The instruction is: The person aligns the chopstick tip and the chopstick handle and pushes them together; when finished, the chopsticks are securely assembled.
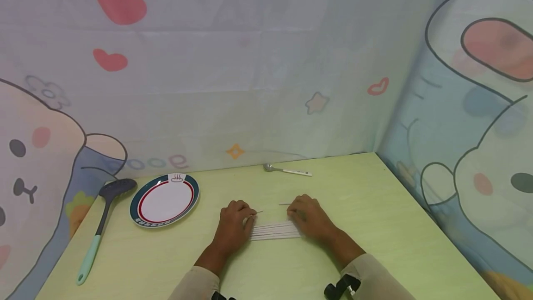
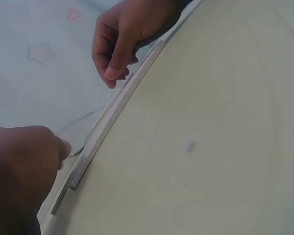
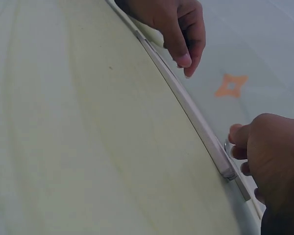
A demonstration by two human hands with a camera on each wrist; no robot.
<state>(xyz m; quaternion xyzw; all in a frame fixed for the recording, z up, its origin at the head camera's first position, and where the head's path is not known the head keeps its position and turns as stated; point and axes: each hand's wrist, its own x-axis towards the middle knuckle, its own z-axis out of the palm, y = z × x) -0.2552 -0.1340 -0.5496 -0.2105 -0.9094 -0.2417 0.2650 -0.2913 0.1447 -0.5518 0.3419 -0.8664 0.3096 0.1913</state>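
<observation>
Several thin white sticks [image 1: 276, 231] lie side by side in a flat row on the table [image 1: 387, 226]. My left hand [image 1: 234, 227] is at the left end of the row, fingers curled and thumb near the index finger. At the right end is my right hand [image 1: 310, 216], bent in much the same way. Just beyond the row, a short thin stick [image 1: 259, 211] shows by the left fingertips. Another thin stick [image 1: 284, 204] juts inward beside the right fingers. I cannot tell whether either hand pinches its stick. Both wrist views show the row [image 2: 118, 104] edge-on.
Left of the hands lies a white plate [image 1: 166, 200] with a dark patterned rim. Farther left is a dark ladle [image 1: 109, 193] with a mint-green handle. A small spoon [image 1: 291, 171] lies near the back edge. Printed cloth walls [image 1: 250, 59] stand behind and on the right.
</observation>
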